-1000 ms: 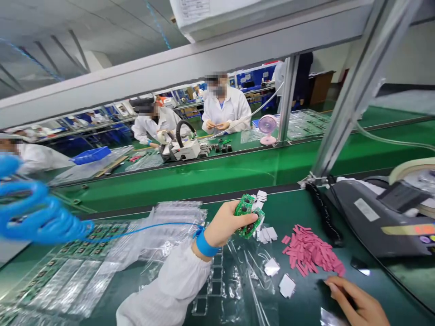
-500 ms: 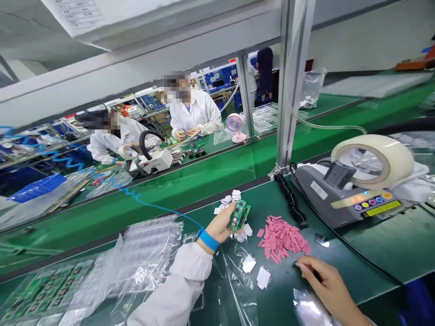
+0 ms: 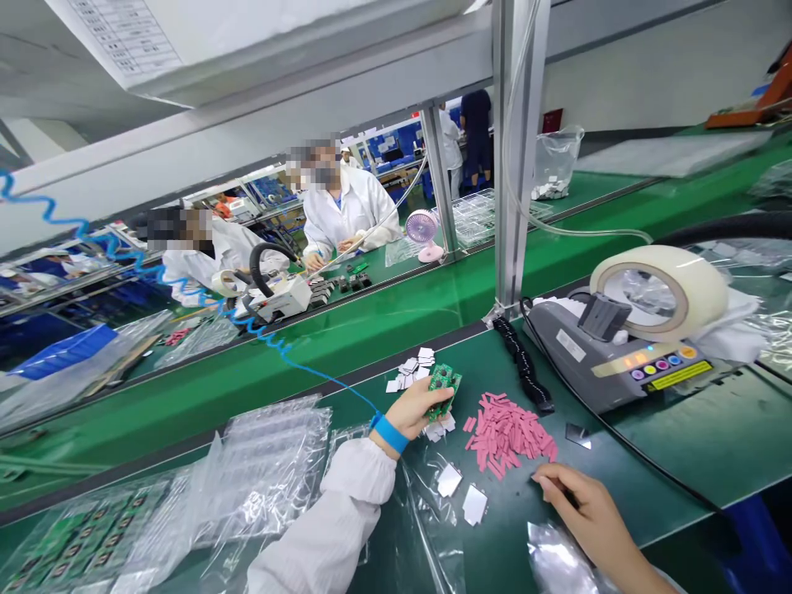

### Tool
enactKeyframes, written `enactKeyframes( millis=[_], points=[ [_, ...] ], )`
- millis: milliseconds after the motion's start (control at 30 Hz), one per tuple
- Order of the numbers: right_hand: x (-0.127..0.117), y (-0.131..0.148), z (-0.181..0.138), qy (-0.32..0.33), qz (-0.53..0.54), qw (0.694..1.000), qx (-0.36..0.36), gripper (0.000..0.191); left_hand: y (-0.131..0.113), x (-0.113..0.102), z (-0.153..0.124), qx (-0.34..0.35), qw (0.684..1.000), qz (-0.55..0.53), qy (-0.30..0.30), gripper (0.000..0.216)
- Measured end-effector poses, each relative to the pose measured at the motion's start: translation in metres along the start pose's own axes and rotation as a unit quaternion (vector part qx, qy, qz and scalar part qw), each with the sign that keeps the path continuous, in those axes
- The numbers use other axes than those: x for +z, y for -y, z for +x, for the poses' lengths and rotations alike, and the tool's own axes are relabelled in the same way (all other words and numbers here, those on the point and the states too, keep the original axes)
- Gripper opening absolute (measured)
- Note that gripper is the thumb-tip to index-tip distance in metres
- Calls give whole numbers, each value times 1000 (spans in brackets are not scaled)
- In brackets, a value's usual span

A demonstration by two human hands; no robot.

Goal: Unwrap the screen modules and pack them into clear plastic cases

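Observation:
My left hand (image 3: 416, 410) is closed around a small green circuit board (image 3: 444, 386), held just above the dark green mat. A blue wrist strap (image 3: 389, 432) with a coiled blue cord (image 3: 186, 289) sits on that wrist. My right hand (image 3: 585, 513) rests on the mat at the lower right, fingers curled down beside a heap of pink strips (image 3: 508, 432); what is under the fingertips is hidden. Small white and silvery squares (image 3: 474, 503) lie between my hands.
A grey tape dispenser (image 3: 624, 363) with a large tape roll (image 3: 665, 293) stands right. Clear plastic trays (image 3: 272, 462) and boards in blister packs (image 3: 80, 536) lie left. A metal post (image 3: 516, 157) rises behind. Across the green conveyor (image 3: 371, 330), people in white coats work.
The view has swung right and down, bringing the tape dispenser fully into sight. My left hand keeps the board near the white squares; my right hand stays by the pink strips.

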State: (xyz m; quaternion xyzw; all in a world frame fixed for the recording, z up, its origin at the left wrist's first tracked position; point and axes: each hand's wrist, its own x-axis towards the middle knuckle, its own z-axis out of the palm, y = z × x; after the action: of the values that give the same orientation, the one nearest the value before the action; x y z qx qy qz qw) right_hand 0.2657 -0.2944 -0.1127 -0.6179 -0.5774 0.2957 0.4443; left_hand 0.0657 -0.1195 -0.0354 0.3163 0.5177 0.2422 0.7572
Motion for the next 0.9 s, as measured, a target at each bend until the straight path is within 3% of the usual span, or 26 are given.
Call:
enactKeyframes(
  millis=[167,467,667,900],
  points=[
    [1,-1,-1,-5,5,1000,-4,27,5,1,3,11,985,-139,-103,27],
    [1,-4,-2,-10,10,1000,-15,27,33,-5,-15,19,915,-319,-246,32],
    [0,-5,-4,-9,15,1000,-18,31,36,-5,-16,63,881,-375,-281,32],
    [-2,-9,-3,5,23,999,-24,35,32,8,-10,92,889,-368,-257,30]
  ],
)
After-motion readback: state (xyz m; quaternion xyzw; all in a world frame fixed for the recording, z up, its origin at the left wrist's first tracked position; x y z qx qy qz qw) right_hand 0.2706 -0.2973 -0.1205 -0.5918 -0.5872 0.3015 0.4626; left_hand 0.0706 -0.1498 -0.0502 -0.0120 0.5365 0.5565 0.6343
